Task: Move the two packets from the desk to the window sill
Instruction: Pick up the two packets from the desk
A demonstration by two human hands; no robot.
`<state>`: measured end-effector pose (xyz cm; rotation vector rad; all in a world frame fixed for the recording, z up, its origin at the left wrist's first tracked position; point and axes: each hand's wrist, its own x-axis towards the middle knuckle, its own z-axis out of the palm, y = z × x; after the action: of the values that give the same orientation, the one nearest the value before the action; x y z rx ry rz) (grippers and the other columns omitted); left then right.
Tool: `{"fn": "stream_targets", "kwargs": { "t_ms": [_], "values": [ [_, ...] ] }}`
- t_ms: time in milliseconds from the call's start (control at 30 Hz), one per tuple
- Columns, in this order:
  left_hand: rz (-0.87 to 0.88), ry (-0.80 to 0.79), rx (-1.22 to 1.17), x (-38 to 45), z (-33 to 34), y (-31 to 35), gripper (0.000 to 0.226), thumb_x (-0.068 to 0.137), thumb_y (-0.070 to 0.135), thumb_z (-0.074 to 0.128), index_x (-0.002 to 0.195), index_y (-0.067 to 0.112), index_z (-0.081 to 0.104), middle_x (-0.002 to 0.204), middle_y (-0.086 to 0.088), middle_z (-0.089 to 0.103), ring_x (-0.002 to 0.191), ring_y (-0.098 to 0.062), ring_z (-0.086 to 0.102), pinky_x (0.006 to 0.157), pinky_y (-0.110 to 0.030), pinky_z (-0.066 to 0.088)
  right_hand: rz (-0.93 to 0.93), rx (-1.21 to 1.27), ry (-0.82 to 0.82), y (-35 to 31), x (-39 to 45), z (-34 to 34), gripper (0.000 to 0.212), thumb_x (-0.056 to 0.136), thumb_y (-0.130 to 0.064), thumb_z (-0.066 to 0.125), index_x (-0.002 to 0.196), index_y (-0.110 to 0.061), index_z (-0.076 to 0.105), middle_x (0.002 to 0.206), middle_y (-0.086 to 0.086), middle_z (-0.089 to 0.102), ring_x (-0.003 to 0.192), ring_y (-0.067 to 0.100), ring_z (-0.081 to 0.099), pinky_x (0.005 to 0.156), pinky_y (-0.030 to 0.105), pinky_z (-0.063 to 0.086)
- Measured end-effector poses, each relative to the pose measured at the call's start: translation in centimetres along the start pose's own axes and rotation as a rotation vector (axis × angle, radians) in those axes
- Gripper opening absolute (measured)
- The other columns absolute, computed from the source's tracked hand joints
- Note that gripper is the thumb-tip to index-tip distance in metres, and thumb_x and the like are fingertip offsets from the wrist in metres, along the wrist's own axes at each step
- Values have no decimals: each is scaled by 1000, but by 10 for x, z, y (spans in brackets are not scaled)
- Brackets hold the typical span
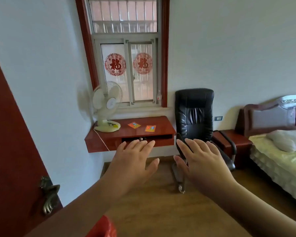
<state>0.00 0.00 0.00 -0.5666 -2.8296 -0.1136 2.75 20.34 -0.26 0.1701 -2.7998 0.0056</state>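
Two small orange packets lie flat on the red wall-mounted desk (109, 142): one packet (134, 125) near the middle, the other packet (150, 128) to its right. The pale window sill (143, 109) runs just above and behind the desk, under the window. My left hand (135, 161) and my right hand (202, 159) are stretched out in front of me, palms down, fingers spread, holding nothing. Both hands are well short of the desk, over the floor.
A white table fan (107, 106) stands on the desk's left end, reaching up past the sill. A black office chair (195, 117) stands right of the desk. A bed (280, 159) and a bedside cabinet (229, 141) are at the right, a red door (12, 151) at the left.
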Motion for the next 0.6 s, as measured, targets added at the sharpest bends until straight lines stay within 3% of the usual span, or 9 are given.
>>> {"fn": "stream_targets", "kwargs": {
  "t_ms": [100, 233, 367, 600],
  "values": [
    [2, 11, 16, 19, 16, 6, 63, 97, 57, 22, 154, 33, 11, 160, 8, 30, 148, -11, 19, 122, -43, 11, -25, 17, -10, 10, 16, 21, 80, 85, -61, -3, 151, -28, 27, 153, 0, 44, 143, 22, 35, 117, 46, 25],
    [-27, -7, 10, 38, 39, -2, 63, 96, 57, 21, 154, 32, 14, 158, 8, 33, 148, -12, 22, 122, -44, 13, -28, 62, 2, 14, 36, 48, 73, 90, -60, 8, 147, -25, 36, 146, 1, 52, 138, 23, 43, 115, 48, 31],
    [-62, -13, 29, 58, 58, -20, 75, 86, 63, 5, 153, 31, 19, 157, 8, 37, 147, -13, 25, 121, -43, 16, -59, 91, -14, 9, 60, 70, 73, 89, -59, 7, 147, -25, 35, 144, -3, 52, 138, 21, 42, 116, 47, 28],
    [-87, -7, 14, 96, 95, -74, 81, 82, 63, -1, 153, 29, 21, 161, 7, 29, 151, -14, 13, 121, -43, 9, -89, 64, -37, -20, 120, 110, 68, 92, -57, 17, 141, -20, 46, 141, 5, 56, 135, 25, 47, 112, 50, 36]
  ]
}}
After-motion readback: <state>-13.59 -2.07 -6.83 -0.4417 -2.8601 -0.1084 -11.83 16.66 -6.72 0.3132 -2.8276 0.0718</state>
